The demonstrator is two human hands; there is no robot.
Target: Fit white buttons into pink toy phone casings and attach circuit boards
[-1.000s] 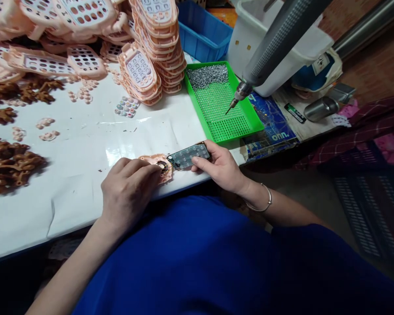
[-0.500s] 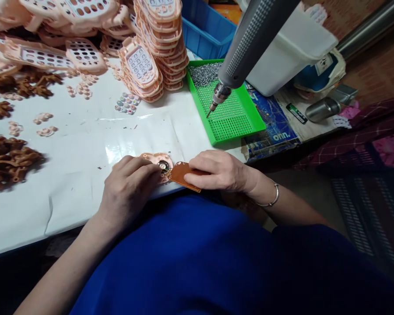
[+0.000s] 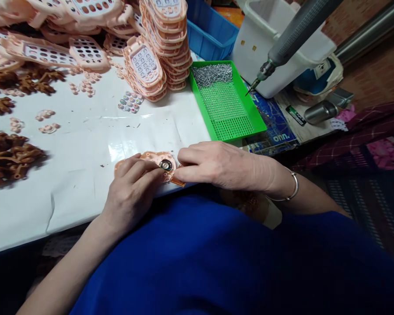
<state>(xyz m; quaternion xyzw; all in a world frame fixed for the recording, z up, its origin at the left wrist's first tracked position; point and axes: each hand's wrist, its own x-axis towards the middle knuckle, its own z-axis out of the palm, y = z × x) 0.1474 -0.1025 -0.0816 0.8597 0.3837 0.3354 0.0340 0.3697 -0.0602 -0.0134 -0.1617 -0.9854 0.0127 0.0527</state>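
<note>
A pink plastic shell (image 3: 151,156) lies at the table's front edge, a round dark speaker (image 3: 166,164) set in it. My left hand (image 3: 133,183) is closed on the shell's left and near side, fingertips beside the speaker. From the right, my right hand (image 3: 210,165) pinches a brown board (image 3: 178,181) at the shell's right end; most of the board is hidden under the fingers. Above and to the right hangs an electric screwdriver (image 3: 282,48), its tip over the right rim of a green tray (image 3: 213,133) that holds many small screws (image 3: 213,75).
Stacked pink shells (image 3: 167,48) stand at the back, beside a blue bin (image 3: 210,33) and a white bin (image 3: 252,57). Brown parts (image 3: 11,157) are piled at the left. Small button pieces (image 3: 130,102) lie mid-table.
My right hand has moved left with the brown board, closer to the speaker, and now covers more of the board. The screwdriver has swung to the right, away from the tray's middle.
</note>
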